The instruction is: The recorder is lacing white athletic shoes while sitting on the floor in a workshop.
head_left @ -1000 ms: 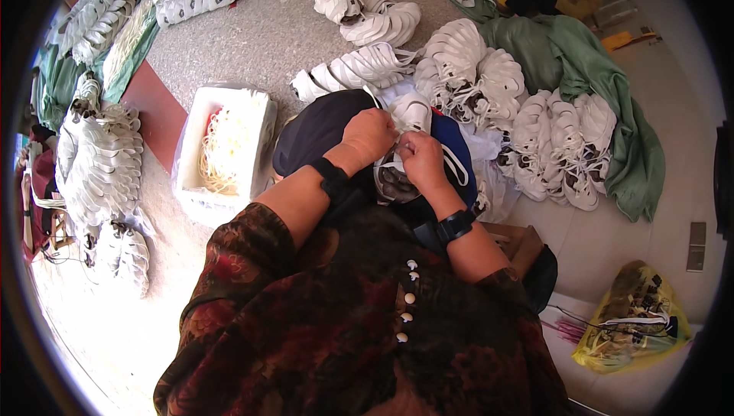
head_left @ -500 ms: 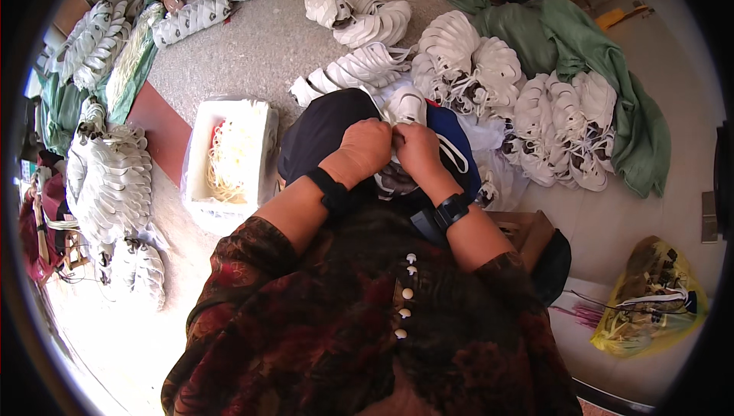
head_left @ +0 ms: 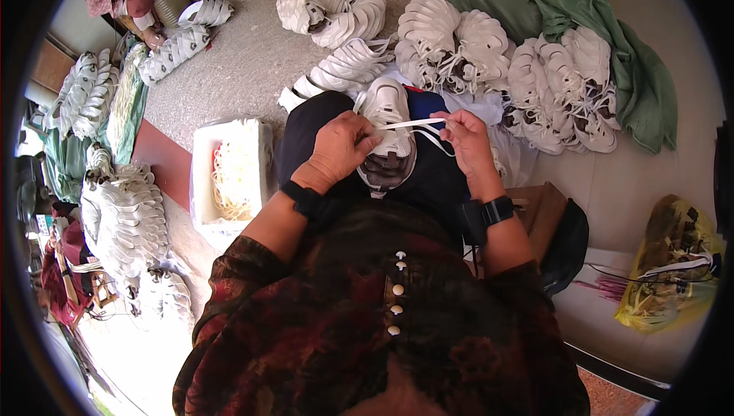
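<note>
While a rough, speckled grey floor (head_left: pixel 252 56) spreads beyond both grips, smooth pale tiles (head_left: pixel 634 186) cover the ground well to their right, and a flat red-brown strip (head_left: pixel 162 157) lies to their left. One crumpled green cloth (head_left: pixel 642 102) drapes behind the clustered white shoes (head_left: pixel 562 99) up and right of the right grip; these nest in overlapping curved rows, too many to count. One translucent yellow plastic bag (head_left: pixel 665 286) slumps far right of the right grip. One white rectangular tub (head_left: pixel 199 186), its rim wrapped in thin plastic, stands left of the left grip, heaped with tangled pale laces (head_left: pixel 229 179). One white-and-grey lace-up shoe (head_left: pixel 393 145), rounded and partly dark-lined, rests on the lap between the two hands. The left hand (head_left: pixel 345 141) curls narrowly at its left edge; whether that grip clasps lace or shoe, I cannot tell. The right hand (head_left: pixel 468 134) pinches one flat white lace (head_left: pixel 417 122), stretched straight across the shoe. Below both grips run five small, pale, round buttons (head_left: pixel 397 290).
</note>
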{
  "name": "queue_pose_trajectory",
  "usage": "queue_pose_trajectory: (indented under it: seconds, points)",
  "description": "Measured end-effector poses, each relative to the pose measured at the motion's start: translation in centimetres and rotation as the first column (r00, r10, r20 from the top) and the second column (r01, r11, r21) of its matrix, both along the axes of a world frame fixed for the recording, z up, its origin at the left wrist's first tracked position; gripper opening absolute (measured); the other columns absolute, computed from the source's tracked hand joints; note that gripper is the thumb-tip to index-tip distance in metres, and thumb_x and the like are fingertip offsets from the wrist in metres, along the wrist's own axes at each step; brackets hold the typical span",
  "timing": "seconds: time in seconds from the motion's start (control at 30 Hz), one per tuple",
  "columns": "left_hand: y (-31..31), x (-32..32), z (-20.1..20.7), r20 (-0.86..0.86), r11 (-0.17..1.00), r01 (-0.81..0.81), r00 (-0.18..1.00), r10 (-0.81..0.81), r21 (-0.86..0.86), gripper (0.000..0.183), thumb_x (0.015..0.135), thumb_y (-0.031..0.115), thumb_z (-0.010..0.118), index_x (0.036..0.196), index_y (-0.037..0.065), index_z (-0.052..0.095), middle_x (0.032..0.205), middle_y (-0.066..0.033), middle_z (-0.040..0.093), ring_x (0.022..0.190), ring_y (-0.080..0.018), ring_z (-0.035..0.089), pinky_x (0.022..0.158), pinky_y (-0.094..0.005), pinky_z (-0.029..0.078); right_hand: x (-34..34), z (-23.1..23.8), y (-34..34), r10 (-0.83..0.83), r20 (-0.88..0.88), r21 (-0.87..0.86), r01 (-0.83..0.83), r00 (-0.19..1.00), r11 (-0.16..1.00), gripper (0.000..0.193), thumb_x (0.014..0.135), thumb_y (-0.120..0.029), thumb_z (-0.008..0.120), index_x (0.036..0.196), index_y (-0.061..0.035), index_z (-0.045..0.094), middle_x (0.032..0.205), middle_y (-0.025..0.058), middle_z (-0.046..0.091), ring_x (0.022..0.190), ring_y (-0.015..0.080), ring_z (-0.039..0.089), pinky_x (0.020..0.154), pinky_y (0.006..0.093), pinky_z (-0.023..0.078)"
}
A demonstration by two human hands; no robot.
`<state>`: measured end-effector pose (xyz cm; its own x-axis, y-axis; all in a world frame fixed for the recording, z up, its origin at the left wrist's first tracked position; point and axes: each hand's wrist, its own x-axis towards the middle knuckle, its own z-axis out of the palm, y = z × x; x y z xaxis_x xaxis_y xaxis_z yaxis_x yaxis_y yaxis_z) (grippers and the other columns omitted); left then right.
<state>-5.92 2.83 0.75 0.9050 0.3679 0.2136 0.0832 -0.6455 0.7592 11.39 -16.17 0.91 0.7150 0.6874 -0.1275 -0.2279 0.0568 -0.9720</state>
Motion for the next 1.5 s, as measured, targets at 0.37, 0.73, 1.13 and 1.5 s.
queue_pose_trajectory:
  seconds: [0.37,0.73,1.13,1.5]
  points:
    - [1.5,-0.8,0.4,-0.111,0.744,0.075,0.994,-0.001,0.664,0.009,0.075,0.007,0.049,0.081,0.003,0.053,0.081,-0.0120,0.054,0.082,-0.0275,0.056,0.067,-0.0365,0.049,1.7,-0.3,-1.2,-0.031,-0.178,0.330,0.090,0.984,0.940,0.008,0.086,-0.004,0.049,0.079,-0.0013,0.051,0.067,0.0059,0.050,0.058,0.0144,0.047,0.055,0.0240,0.038]
    - [9.2,-9.4,-0.8,-0.243,0.918,-0.150,0.937,0.250,0.366,0.007,0.080,0.011,0.057,0.081,0.004,0.058,0.075,-0.0166,0.062,0.070,-0.0332,0.062,0.063,-0.0413,0.049,0.3,-0.2,-9.0,0.106,0.567,-0.417,0.174,0.817,0.892,0.010,0.079,-0.005,0.061,0.086,-0.0012,0.057,0.060,0.0001,0.049,0.056,0.0144,0.050,0.054,0.0280,0.041]
    - [12.6,-13.1,-0.9,-0.313,0.947,-0.305,0.894,0.320,0.097,0.006,0.073,0.008,0.063,0.074,0.003,0.065,0.060,-0.0085,0.060,0.053,-0.0152,0.056,0.054,-0.0287,0.045,3.0,-2.0,-11.5,0.303,0.913,-0.400,0.462,0.271,0.792,0.006,0.072,-0.009,0.060,0.068,-0.0066,0.056,0.065,0.0143,0.052,0.064,0.0351,0.053,0.058,0.0431,0.042]
    - [12.0,-12.8,-2.5,-0.338,0.881,-0.283,0.844,0.416,0.378,0.016,0.073,0.016,0.067,0.070,0.000,0.064,0.064,-0.0123,0.062,0.058,-0.0237,0.061,0.057,-0.0329,0.048,5.6,-2.5,-12.9,0.306,0.950,-0.265,0.681,0.062,0.683,0.006,0.068,-0.007,0.063,0.068,-0.0038,0.058,0.061,0.0121,0.049,0.058,0.0282,0.052,0.053,0.0397,0.040]
